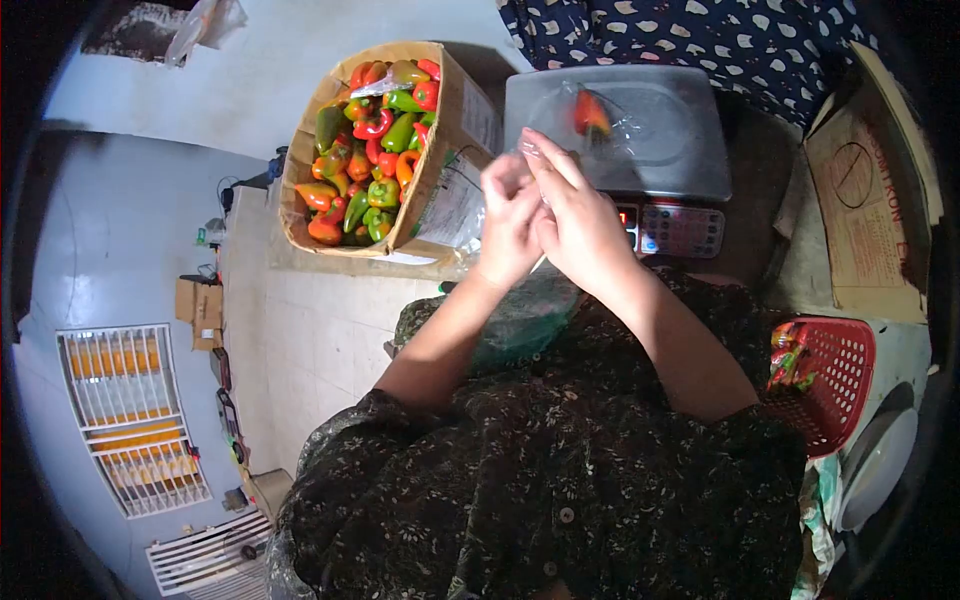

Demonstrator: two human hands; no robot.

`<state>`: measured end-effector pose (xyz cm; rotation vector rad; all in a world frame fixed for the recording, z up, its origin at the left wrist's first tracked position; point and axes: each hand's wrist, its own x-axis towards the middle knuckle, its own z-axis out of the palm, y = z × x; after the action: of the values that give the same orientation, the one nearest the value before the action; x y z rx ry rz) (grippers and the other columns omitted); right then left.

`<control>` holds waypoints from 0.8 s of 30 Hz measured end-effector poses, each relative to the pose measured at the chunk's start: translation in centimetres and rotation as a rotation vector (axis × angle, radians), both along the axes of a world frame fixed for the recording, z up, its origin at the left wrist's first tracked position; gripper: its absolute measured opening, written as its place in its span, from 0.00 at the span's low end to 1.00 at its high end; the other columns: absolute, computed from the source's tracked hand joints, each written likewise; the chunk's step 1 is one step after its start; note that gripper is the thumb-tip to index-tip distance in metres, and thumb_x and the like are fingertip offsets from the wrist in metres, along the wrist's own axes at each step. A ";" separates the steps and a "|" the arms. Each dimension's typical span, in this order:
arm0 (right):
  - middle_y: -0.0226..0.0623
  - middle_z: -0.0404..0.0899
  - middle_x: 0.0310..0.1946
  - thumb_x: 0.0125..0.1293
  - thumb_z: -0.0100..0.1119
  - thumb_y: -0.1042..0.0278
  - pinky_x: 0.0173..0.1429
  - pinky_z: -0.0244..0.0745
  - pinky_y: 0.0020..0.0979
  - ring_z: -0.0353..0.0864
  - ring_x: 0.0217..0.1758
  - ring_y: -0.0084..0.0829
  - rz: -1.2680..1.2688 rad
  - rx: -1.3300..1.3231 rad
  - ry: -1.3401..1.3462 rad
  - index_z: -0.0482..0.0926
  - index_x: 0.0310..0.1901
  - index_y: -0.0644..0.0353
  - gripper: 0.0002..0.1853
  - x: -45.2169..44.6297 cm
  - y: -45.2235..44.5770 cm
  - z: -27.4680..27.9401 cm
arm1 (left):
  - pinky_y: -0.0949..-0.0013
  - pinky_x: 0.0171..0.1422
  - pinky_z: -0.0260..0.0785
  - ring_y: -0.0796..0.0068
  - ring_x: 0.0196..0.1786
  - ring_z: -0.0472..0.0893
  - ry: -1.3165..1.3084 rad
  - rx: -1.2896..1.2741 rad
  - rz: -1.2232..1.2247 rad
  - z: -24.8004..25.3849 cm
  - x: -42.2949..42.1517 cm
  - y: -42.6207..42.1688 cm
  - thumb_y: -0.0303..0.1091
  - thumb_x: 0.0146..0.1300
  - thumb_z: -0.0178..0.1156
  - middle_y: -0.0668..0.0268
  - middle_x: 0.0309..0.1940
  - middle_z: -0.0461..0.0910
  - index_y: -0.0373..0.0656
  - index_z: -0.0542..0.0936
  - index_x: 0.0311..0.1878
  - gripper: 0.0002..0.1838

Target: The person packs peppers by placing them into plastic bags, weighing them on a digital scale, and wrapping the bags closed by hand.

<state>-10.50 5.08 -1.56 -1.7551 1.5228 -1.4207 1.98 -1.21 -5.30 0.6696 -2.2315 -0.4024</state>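
My left hand [510,220] and my right hand [578,212] meet in front of the scale, touching each other. The left fingers are curled in a pinch. On the right hand the longer fingers lie pressed together, slanting over the left. Thin clear plastic seems to show at the fingertips, though most of it is hidden by the hands. Just beyond, a red and orange bell pepper [591,114] in a clear plastic bag [630,127] rests on the grey platform of the scale [672,165]. The scale's keypad [682,231] shows beside my right hand.
At the left stands a cardboard box [455,110] full of red, green and orange peppers [360,160]. A red perforated basket [845,380] with some peppers or wrappers sits at the right, below an open carton [865,200]. Green translucent plastic [525,320] lies on my lap.
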 end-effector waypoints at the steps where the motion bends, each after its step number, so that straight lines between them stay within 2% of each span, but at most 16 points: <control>1: 0.40 0.57 0.68 0.50 0.50 0.82 0.53 0.75 0.40 0.74 0.55 0.48 -0.023 -0.038 0.017 0.61 0.64 0.65 0.34 -0.1 -0.1 -0.2 | 0.60 0.56 0.68 0.52 0.61 0.65 0.031 -0.022 0.065 0.5 0.3 -0.2 0.21 0.53 0.58 0.50 0.58 0.59 0.42 0.79 0.48 0.17; 2: 0.40 0.57 0.68 0.51 0.51 0.81 0.51 0.76 0.40 0.75 0.53 0.49 -0.048 -0.077 0.034 0.61 0.64 0.65 0.34 -0.2 -0.2 -0.3 | 0.59 0.58 0.66 0.52 0.63 0.62 0.042 -0.030 0.106 1.3 0.7 -0.4 0.21 0.53 0.58 0.50 0.59 0.58 0.44 0.78 0.50 0.18; 4: 0.41 0.57 0.68 0.49 0.50 0.83 0.54 0.74 0.38 0.73 0.57 0.48 -0.028 -0.045 -0.009 0.60 0.65 0.64 0.36 -0.3 0.0 -0.1 | 0.58 0.61 0.64 0.51 0.64 0.60 0.019 -0.081 0.168 2.8 1.6 -0.6 0.21 0.52 0.60 0.50 0.60 0.57 0.45 0.78 0.50 0.20; 5: 0.41 0.58 0.68 0.48 0.49 0.84 0.55 0.74 0.37 0.72 0.58 0.47 -0.015 -0.028 -0.034 0.60 0.65 0.64 0.36 -0.3 0.0 0.0 | 0.58 0.63 0.60 0.52 0.64 0.60 0.091 0.004 0.147 3.1 1.7 -0.3 0.22 0.50 0.63 0.51 0.59 0.58 0.44 0.78 0.50 0.20; 8: 0.41 0.58 0.68 0.49 0.49 0.84 0.55 0.73 0.37 0.71 0.59 0.47 -0.035 0.003 -0.067 0.59 0.66 0.63 0.37 -0.2 0.2 0.7 | 0.59 0.63 0.61 0.53 0.63 0.60 0.084 -0.125 0.080 4.6 1.1 0.8 0.24 0.48 0.65 0.51 0.56 0.61 0.44 0.78 0.50 0.22; 9: 0.41 0.58 0.68 0.49 0.50 0.83 0.56 0.73 0.36 0.71 0.60 0.47 -0.025 0.014 -0.075 0.59 0.66 0.63 0.37 -0.2 0.2 0.9 | 0.61 0.62 0.62 0.56 0.61 0.62 0.103 -0.119 0.079 4.5 0.8 1.0 0.24 0.46 0.67 0.54 0.52 0.63 0.44 0.78 0.50 0.24; 12: 0.41 0.57 0.68 0.49 0.49 0.83 0.56 0.73 0.36 0.70 0.60 0.47 -0.015 0.007 -0.083 0.58 0.66 0.62 0.38 -0.3 0.3 1.0 | 0.62 0.60 0.64 0.58 0.57 0.65 -0.043 0.021 0.056 3.6 1.1 0.7 0.23 0.46 0.66 0.57 0.50 0.64 0.44 0.78 0.50 0.24; 16: 0.41 0.57 0.68 0.48 0.48 0.83 0.57 0.73 0.38 0.71 0.59 0.48 0.001 -0.077 -0.053 0.58 0.67 0.61 0.38 0.1 0.4 0.6 | 0.61 0.59 0.66 0.54 0.57 0.69 -0.104 0.077 -0.094 2.2 0.5 0.5 0.22 0.48 0.63 0.54 0.49 0.68 0.41 0.77 0.50 0.22; 17: 0.41 0.56 0.68 0.48 0.48 0.84 0.57 0.73 0.38 0.71 0.59 0.48 0.011 -0.089 -0.045 0.58 0.67 0.60 0.38 0.4 0.5 0.6 | 0.60 0.60 0.65 0.52 0.58 0.69 -0.090 0.326 -0.090 2.0 0.1 0.5 0.24 0.49 0.61 0.50 0.51 0.69 0.40 0.77 0.50 0.21; 20: 0.40 0.55 0.69 0.48 0.47 0.84 0.58 0.73 0.40 0.72 0.58 0.49 0.099 -0.057 -0.052 0.58 0.67 0.60 0.39 1.5 0.8 0.5 | 0.61 0.59 0.66 0.54 0.55 0.71 -0.334 0.059 -0.117 1.6 -1.4 -0.7 0.26 0.47 0.62 0.55 0.53 0.72 0.44 0.76 0.52 0.24; 21: 0.39 0.53 0.70 0.48 0.47 0.84 0.55 0.75 0.39 0.75 0.54 0.48 0.143 -0.004 -0.045 0.57 0.68 0.59 0.40 1.9 1.2 0.4 | 0.60 0.58 0.66 0.54 0.55 0.72 -0.254 0.046 -0.126 -0.3 -2.1 -1.8 0.27 0.48 0.63 0.57 0.51 0.73 0.46 0.75 0.53 0.25; 22: 0.36 0.52 0.71 0.47 0.48 0.84 0.48 0.79 0.38 0.79 0.45 0.47 0.088 -0.205 0.002 0.55 0.68 0.59 0.41 2.9 0.7 -0.1 | 0.60 0.57 0.67 0.54 0.54 0.72 -0.174 0.032 -0.136 -0.9 -3.0 -2.7 0.27 0.48 0.64 0.58 0.49 0.75 0.47 0.74 0.55 0.26; 23: 0.40 0.52 0.70 0.49 0.49 0.83 0.48 0.78 0.38 0.79 0.48 0.46 0.182 -0.083 0.026 0.56 0.67 0.63 0.38 2.9 1.1 -0.2 | 0.62 0.53 0.70 0.57 0.50 0.75 -0.217 0.231 -0.167 -1.0 -3.4 -3.8 0.28 0.53 0.63 0.58 0.48 0.75 0.46 0.73 0.56 0.24; 24: 0.45 0.52 0.70 0.51 0.51 0.81 0.48 0.78 0.39 0.78 0.51 0.46 0.275 0.040 0.050 0.57 0.66 0.68 0.36 3.0 1.7 0.6 | 0.68 0.46 0.73 0.67 0.44 0.78 -0.128 0.704 -0.131 -1.4 -4.3 -4.2 0.28 0.59 0.62 0.59 0.47 0.75 0.42 0.71 0.58 0.23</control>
<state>-7.51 6.82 -0.99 -1.9034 1.2651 -1.2105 -2.31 -5.41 -6.68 0.9211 -2.2440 -1.2744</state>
